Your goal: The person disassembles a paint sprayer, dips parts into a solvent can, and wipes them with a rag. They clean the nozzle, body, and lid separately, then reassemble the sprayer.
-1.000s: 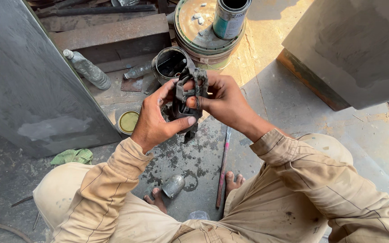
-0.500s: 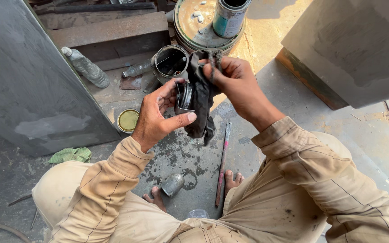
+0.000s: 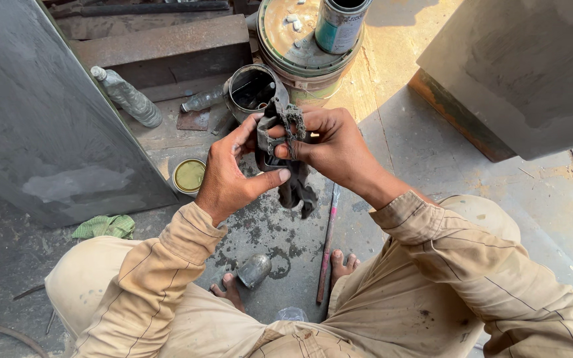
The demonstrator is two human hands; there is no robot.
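Both hands grip 1 dirty black rag-wrapped part held in the air above the stained floor.

Left hand pinches the dark rag from the side, thumb under, fingers closed on it; right hand clamps the top, closed around the same bundle. Rag looks soft, limp, greasy, likely slippery; a tail dangles below the hands. Something stiff seems wrapped inside, can't tell what. Best hold judged: the bunched middle, not the loose tail. Room: open tin and paint bucket just beyond the hands, grey metal panel close on the left, grey block on the right, thin rod and bare feet below. Free space mostly straight down and toward the lap.
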